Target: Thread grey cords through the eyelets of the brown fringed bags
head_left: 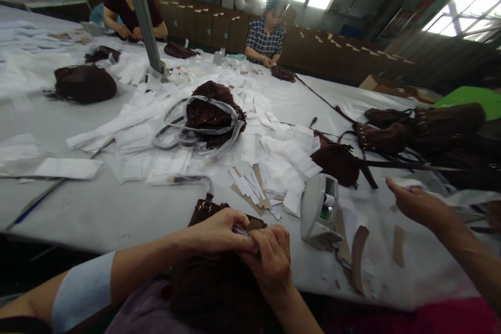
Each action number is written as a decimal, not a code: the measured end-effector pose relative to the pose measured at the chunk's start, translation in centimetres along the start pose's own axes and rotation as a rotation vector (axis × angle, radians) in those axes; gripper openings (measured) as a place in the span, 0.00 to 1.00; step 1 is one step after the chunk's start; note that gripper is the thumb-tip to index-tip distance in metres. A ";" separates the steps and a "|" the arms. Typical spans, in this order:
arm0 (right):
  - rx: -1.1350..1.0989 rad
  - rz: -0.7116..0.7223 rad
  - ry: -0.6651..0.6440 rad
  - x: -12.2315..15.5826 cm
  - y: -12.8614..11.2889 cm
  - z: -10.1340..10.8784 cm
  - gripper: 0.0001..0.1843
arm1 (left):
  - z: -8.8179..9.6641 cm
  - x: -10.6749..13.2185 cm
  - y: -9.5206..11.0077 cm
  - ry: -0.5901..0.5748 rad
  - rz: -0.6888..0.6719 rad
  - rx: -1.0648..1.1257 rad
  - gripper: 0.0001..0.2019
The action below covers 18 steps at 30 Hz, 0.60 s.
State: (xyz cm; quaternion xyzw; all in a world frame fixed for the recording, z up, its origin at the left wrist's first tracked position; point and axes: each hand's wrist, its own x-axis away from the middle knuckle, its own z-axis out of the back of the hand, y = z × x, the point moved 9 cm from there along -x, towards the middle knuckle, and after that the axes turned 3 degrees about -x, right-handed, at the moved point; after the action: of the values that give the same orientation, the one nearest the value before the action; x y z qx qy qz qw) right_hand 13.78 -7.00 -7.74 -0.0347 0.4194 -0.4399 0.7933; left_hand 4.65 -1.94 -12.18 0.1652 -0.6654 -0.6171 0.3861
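A dark brown handbag (203,211) rests at the table's near edge and against my lap, with metal rings at a strap end. One strap, covered in clear wrap, lies out on the table from its top. My left hand (223,232) is closed at the bag's upper edge, thumb pointing right. Pressed close beside it, my right hand (272,253) has its fingers curled over the same spot. A greyish strip shows between the hands; its kind is partly hidden by my fingers. The bag's lower body is in shadow.
A tape dispenser (319,211) stands right of my hands, near cardboard strips (250,188) and white paper packing (289,159). Another brown bag (213,112) with wrapped handles lies ahead. More bags (430,128) are piled right. A co-worker's hand (418,203) reaches in; two people sit across.
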 end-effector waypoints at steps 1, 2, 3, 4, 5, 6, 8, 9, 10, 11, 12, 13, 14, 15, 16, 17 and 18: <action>-0.047 -0.055 0.002 -0.2 0.5 0.2 0.20 | 0.2 0.0 -0.3 0.023 0.017 0.017 0.10; -0.112 -0.138 -0.028 -0.4 1.4 0.3 0.28 | 0.5 0.0 -0.7 0.043 0.030 0.035 0.10; -0.194 -0.236 -0.086 -0.6 2.3 0.0 0.33 | 0.6 0.0 -0.9 0.052 0.034 0.044 0.09; -0.282 -0.334 -0.160 -0.7 3.1 -0.3 0.36 | 0.7 0.0 -1.0 0.055 0.026 0.042 0.10; -0.363 -0.415 -0.236 -0.8 3.7 -0.7 0.36 | 0.7 0.0 -1.0 0.052 0.011 0.031 0.10; -0.422 -0.462 -0.304 -1.0 3.9 -1.0 0.32 | 0.7 0.0 -0.8 0.046 -0.008 0.011 0.09; -0.442 -0.462 -0.359 -1.8 3.7 -0.9 0.18 | 0.6 0.1 -0.3 0.042 -0.043 -0.044 0.08; -0.409 -0.439 -0.353 -2.3 3.5 -0.7 0.11 | 0.7 0.1 -0.1 0.056 -0.056 -0.079 0.07; -0.367 -0.409 -0.339 -2.6 3.3 -0.6 0.07 | 0.9 0.1 0.2 0.083 -0.069 -0.117 0.06; -0.329 -0.378 -0.319 -2.9 3.1 -0.4 0.06 | 1.1 0.2 0.4 0.114 -0.083 -0.158 0.06; -0.300 -0.350 -0.292 -3.0 2.9 -0.4 0.07 | 1.3 0.2 0.5 0.143 -0.092 -0.193 0.07; -0.278 -0.327 -0.266 -3.1 2.7 -0.3 0.07 | 1.5 0.2 0.5 0.168 -0.095 -0.214 0.08; -0.264 -0.303 -0.251 -3.1 2.5 -0.3 0.07 | 1.6 0.1 0.3 0.184 -0.090 -0.213 0.08; -0.253 -0.278 -0.244 -3.1 2.3 -0.4 0.07 | 1.6 0.1 0.0 0.191 -0.076 -0.183 0.08; -0.239 -0.249 -0.241 -3.1 2.1 -0.4 0.07 | 1.5 0.0 -0.6 0.189 -0.043 -0.125 0.09; -0.220 -0.212 -0.242 -3.1 1.8 -0.3 0.08 | 1.4 0.0 -1.3 0.180 0.008 -0.041 0.09; -0.196 -0.167 -0.248 -3.1 1.4 -0.3 0.08 | 1.2 0.0 -2.1 0.172 0.068 0.059 0.09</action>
State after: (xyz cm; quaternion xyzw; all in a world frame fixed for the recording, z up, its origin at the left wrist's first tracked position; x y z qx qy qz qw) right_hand 13.70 -3.80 -6.57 -0.2008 0.3549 -0.4535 0.7925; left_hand 3.21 -1.49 -14.09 0.2062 -0.6530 -0.5672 0.4575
